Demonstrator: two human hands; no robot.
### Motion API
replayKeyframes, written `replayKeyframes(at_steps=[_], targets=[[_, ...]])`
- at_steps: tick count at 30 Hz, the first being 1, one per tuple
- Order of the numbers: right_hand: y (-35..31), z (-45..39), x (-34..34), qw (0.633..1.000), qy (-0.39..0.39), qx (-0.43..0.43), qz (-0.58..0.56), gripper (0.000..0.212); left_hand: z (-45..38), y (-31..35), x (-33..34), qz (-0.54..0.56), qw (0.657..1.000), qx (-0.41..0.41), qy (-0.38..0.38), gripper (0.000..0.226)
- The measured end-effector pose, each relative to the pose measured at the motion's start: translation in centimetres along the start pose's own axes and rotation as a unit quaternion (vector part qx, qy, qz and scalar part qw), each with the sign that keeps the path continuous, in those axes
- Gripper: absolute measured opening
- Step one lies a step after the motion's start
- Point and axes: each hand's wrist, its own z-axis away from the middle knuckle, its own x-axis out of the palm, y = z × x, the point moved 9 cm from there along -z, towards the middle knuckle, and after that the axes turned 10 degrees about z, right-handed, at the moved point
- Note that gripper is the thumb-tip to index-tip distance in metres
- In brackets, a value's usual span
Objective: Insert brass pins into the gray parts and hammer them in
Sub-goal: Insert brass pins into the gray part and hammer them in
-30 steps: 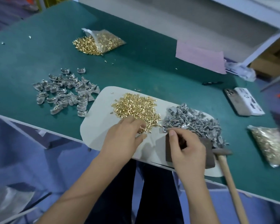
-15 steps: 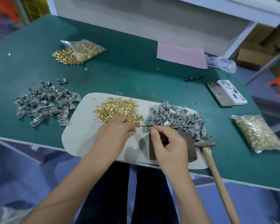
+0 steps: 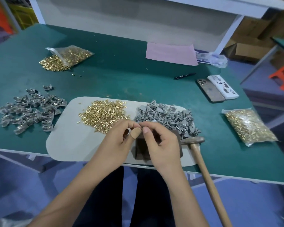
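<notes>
Left hand (image 3: 116,141) and right hand (image 3: 161,143) meeting fingertip to fingertip above the dark block (image 3: 142,149), pinching something too small to tell, brass pins (image 3: 105,113) heaped behind the block, gray parts (image 3: 167,117) piled behind it to the right, hammer (image 3: 202,159) lying right of the block on the worktop (image 3: 121,76)

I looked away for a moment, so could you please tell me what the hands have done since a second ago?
The left hand left the loose brass pin pile and rose to meet the right hand, which lifted off the dark block. Their fingertips now pinch something small between them; it is too small to identify. The hammer, gray parts pile and bags kept their places.
</notes>
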Motion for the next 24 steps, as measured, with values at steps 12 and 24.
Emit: replayKeyframes(at_steps=[12,24], targets=[[-0.8,-0.8,-2.4,0.996,0.043,-0.042,0.065,0.012,-1.8,-0.9,1.5,0.191,0.973,-0.123,-0.027,0.026],[2.0,-3.1,-2.3,0.981,0.045,0.033,0.183,0.012,-13.7,-3.7,1.5,-0.362,0.926,-0.062,-0.090,0.031]])
